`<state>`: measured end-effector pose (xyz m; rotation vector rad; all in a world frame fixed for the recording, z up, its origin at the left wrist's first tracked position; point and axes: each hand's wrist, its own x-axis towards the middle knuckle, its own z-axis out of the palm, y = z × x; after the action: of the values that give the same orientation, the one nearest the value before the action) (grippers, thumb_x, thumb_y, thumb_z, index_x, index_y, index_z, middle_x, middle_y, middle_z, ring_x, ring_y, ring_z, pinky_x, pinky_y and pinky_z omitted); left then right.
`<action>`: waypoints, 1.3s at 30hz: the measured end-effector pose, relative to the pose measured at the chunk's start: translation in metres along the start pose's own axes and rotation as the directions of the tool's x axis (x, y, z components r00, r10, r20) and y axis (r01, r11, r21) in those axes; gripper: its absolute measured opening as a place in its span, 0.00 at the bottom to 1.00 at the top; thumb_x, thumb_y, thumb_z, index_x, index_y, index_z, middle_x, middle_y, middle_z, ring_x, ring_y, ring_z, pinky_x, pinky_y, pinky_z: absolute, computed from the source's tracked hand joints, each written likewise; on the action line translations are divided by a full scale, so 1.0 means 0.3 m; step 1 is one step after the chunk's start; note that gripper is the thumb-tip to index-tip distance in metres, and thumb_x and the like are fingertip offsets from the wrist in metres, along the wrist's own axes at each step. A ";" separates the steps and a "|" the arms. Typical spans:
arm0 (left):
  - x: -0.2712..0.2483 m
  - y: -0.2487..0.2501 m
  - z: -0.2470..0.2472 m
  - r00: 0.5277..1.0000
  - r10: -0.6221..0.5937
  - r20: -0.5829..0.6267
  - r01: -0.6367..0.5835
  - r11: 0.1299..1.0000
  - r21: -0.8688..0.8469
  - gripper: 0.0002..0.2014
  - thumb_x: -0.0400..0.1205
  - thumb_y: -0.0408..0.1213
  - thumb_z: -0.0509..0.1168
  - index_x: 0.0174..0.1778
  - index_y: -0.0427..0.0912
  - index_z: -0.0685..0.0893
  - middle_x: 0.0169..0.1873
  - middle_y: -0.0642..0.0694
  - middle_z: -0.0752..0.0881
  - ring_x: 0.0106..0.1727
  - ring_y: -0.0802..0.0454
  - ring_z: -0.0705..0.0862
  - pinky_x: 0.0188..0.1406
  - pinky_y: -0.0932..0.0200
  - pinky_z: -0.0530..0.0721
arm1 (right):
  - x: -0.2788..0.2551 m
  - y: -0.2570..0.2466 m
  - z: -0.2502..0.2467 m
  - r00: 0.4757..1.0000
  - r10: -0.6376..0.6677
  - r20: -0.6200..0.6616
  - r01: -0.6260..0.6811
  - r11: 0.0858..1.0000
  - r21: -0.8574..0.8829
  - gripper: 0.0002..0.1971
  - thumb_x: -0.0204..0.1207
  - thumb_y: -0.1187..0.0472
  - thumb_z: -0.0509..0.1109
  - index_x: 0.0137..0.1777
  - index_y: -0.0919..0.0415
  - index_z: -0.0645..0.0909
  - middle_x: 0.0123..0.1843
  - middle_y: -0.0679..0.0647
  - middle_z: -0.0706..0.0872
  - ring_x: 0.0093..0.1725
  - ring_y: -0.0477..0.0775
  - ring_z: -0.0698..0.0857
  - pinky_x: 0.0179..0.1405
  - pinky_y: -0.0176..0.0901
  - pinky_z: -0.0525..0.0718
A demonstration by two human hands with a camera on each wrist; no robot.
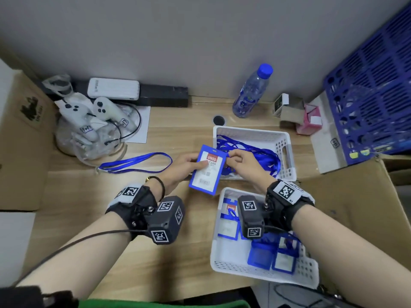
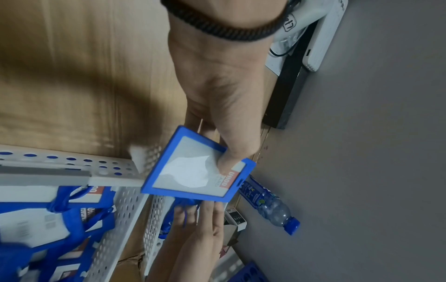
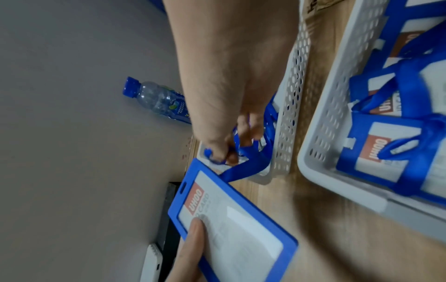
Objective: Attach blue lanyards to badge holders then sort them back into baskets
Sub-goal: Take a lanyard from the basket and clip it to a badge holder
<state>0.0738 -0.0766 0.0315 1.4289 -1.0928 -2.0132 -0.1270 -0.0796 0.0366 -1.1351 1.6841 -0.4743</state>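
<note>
I'm seeing my left hand (image 1: 181, 166) pinching the blue badge holder (image 1: 207, 168) above the desk, thumb pressing its clear front. Just beyond, my right hand (image 1: 243, 162) is pinching a blue lanyard (image 3: 243, 164) loop at the holder's top slot, over the far basket (image 1: 287, 138).

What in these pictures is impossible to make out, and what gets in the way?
- Whether the lanyard is through the badge holder slot yet: right hand fingers cover the end in every view.
- Small print on the badge holder: too small in the head view, blurred in the wrist views.
- How many holders lie in the near basket: the right wrist camera hides part in the head view.
- Blue crate contents: cut by the head view's edge.
</note>
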 end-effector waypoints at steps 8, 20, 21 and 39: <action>-0.089 0.027 -0.074 0.992 0.053 -0.116 -0.076 0.977 -0.199 0.11 0.84 0.36 0.64 0.60 0.40 0.83 0.50 0.44 0.88 0.52 0.47 0.86 0.51 0.53 0.83 | -0.046 0.011 -0.049 0.967 0.043 -0.251 -0.095 0.975 -0.200 0.25 0.75 0.66 0.65 0.73 0.59 0.72 0.72 0.58 0.75 0.71 0.60 0.75 0.69 0.50 0.75; -0.245 0.020 -0.287 0.812 0.218 -0.541 -0.414 0.869 -0.272 0.06 0.84 0.34 0.64 0.52 0.44 0.85 0.47 0.48 0.90 0.49 0.48 0.89 0.44 0.52 0.88 | -0.178 -0.241 0.299 0.925 -0.061 0.375 0.165 0.954 -0.251 0.15 0.86 0.59 0.56 0.39 0.59 0.77 0.29 0.54 0.82 0.30 0.48 0.82 0.35 0.27 0.77; -0.253 0.014 -0.327 0.757 0.194 -0.624 -0.445 0.852 -0.275 0.05 0.83 0.33 0.64 0.50 0.44 0.86 0.46 0.47 0.89 0.48 0.47 0.88 0.48 0.49 0.88 | -0.179 -0.235 0.313 0.923 -0.046 0.381 0.158 0.950 -0.268 0.15 0.86 0.59 0.56 0.38 0.58 0.76 0.27 0.53 0.81 0.29 0.49 0.81 0.35 0.30 0.77; -0.385 -0.083 -0.334 0.924 -0.064 -0.376 -0.061 0.949 -0.310 0.14 0.84 0.34 0.63 0.65 0.37 0.83 0.58 0.41 0.88 0.43 0.52 0.88 0.33 0.64 0.87 | -0.265 -0.326 0.467 0.872 -0.189 0.451 0.275 0.952 -0.135 0.27 0.81 0.69 0.64 0.80 0.61 0.63 0.71 0.60 0.78 0.60 0.49 0.77 0.43 0.20 0.78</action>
<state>0.2116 -0.0128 0.0627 1.5550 -0.5710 -1.7107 0.0462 -0.0309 0.0927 -1.4776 1.2258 -0.1813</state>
